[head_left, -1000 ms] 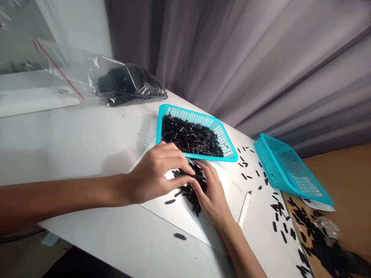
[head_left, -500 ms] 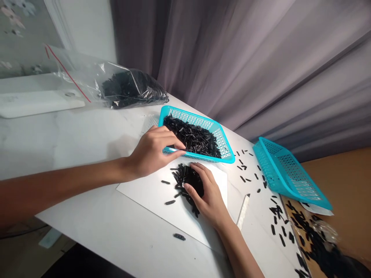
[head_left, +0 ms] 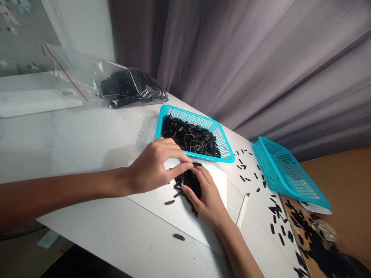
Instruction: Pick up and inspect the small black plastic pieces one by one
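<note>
My left hand (head_left: 162,164) pinches a small black strip (head_left: 197,164) between thumb and fingertips, above the fingers of my right hand. My right hand (head_left: 204,193) curves around a dark round thing (head_left: 193,184), its thumb and fingers along the sides. Small black strips (head_left: 177,189) stick out or lie around that thing, but I cannot tell which are fixed to it. Under it is a white sheet (head_left: 162,208). Just behind my hands stands a blue basket (head_left: 228,144) heaped with black strips (head_left: 194,135).
A clear bag (head_left: 124,87) of black pieces lies at the back left. At the right, a second blue basket (head_left: 265,162) sits near the table edge, with scattered strips (head_left: 274,210) and a white pen-like stick (head_left: 242,210) nearby. One strip (head_left: 179,236) lies near the front edge.
My left hand has moved from the basket rim toward the front right, bringing a black strip over my right hand. The right hand stays almost in place.
</note>
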### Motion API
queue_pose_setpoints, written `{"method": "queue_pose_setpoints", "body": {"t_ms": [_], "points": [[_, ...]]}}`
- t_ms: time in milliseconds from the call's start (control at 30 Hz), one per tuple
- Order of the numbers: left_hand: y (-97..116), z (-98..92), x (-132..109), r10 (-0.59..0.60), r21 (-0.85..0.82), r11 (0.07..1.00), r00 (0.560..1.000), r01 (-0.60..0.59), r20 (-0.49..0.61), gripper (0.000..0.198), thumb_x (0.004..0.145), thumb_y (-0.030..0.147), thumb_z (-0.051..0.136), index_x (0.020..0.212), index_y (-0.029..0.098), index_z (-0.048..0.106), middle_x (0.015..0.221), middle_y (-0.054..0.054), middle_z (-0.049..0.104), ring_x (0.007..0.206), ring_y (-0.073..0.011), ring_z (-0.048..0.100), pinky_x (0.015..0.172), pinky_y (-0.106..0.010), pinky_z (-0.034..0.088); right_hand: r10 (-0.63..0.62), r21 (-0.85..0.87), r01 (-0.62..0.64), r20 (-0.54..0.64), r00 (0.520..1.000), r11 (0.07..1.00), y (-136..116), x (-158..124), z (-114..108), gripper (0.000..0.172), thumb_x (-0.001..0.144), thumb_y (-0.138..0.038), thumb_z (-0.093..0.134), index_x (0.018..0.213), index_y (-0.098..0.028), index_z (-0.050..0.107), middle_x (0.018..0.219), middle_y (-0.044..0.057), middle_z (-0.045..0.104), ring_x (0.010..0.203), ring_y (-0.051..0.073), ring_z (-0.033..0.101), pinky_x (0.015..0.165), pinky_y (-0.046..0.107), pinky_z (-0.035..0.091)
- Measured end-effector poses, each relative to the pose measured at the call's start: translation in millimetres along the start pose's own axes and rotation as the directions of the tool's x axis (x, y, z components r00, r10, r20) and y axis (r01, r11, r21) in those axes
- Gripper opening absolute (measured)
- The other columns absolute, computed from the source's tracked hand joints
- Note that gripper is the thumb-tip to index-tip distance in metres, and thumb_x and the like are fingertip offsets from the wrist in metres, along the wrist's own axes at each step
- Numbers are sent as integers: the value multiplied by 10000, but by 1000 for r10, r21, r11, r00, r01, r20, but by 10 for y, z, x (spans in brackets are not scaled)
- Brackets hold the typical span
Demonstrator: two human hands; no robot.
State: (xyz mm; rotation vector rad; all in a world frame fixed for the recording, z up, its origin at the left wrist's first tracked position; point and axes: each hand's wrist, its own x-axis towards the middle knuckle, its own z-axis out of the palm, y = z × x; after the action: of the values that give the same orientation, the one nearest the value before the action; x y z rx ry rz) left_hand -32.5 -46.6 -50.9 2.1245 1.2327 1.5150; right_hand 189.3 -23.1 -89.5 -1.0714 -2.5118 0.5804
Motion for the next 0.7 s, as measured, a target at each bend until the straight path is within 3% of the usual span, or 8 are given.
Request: {"method": "queue_pose_setpoints", "body": {"t_ms": [200, 333, 467, 700], "points": [[33, -15, -3, 24, 1, 1000, 1000, -24, -2, 56, 856, 175, 726, 802, 165, 739, 749, 1, 742, 736, -156, 624, 771, -324, 457, -13, 30, 12, 9, 1000, 999, -9, -4, 6, 491, 943, -388, 586, 1384, -214, 456, 1435, 177, 494, 1344, 334, 454, 1070, 549, 431], [24, -25, -14, 48, 17, 999, 999, -48, -5, 35, 857, 185, 726, 828, 176, 742, 753, 3, 737, 745, -157, 628, 760, -320, 459, -68, -9, 68, 74, 995, 998, -17, -6, 6, 643, 892, -437, 652, 1447, -226, 404, 1525, 170, 418, 1424, 372, 341, 1108, 595, 372], [17, -16, -21, 75, 10, 997, 997, -75, -1, 34, 858, 188, 726, 830, 175, 742, 747, -3, 731, 731, -157, 635, 739, -313, 459, -124, -51, 129, 102, 987, 990, -29, -6, 6, 749, 835, -454, 717, 1467, -216, 392, 1492, 166, 472, 1417, 393, 338, 1092, 598, 387], [-15, -34, 16, 122, 80, 989, 992, -122, 3, 79, 881, 221, 703, 821, 186, 741, 741, -1, 736, 732, -155, 637, 734, -307, 461, -125, -27, 126, 20, 992, 992, -61, 7, 22, 519, 895, -420, 667, 1357, -257, 492, 1322, 131, 596, 1267, 345, 495, 1017, 535, 454]]}}
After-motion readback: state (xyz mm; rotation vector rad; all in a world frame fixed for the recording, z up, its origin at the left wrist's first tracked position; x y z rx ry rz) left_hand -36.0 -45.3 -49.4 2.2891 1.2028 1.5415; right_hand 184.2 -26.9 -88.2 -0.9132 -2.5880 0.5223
